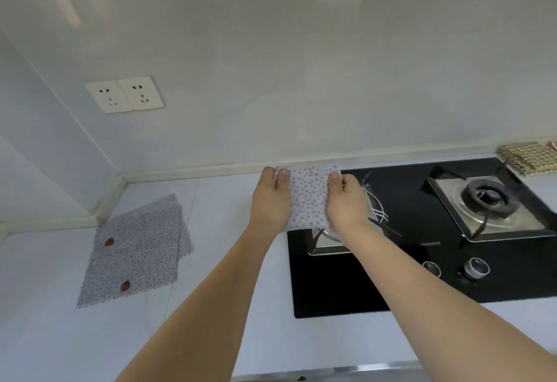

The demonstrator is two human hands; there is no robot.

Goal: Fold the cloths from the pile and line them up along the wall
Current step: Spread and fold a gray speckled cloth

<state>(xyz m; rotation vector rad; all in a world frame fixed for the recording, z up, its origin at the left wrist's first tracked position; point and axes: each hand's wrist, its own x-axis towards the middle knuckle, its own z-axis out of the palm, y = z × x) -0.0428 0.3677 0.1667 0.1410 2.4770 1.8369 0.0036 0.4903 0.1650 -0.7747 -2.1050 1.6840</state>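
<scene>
Here, both arms stretched forward, left hand [269,200] and right hand [346,200] pinching opposite side edges of a small folded cloth [307,197], thumbs on top, close to the wall [271,95]. Soft speckled fabric, rectangular. Left of hands, flat pile [135,252] on pale table [226,216]; right, glossy black stove [407,261].

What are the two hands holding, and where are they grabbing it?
A folded dotted cloth. The left hand pinches its left edge and the right hand its right edge, thumbs on top near the far corners.
</scene>
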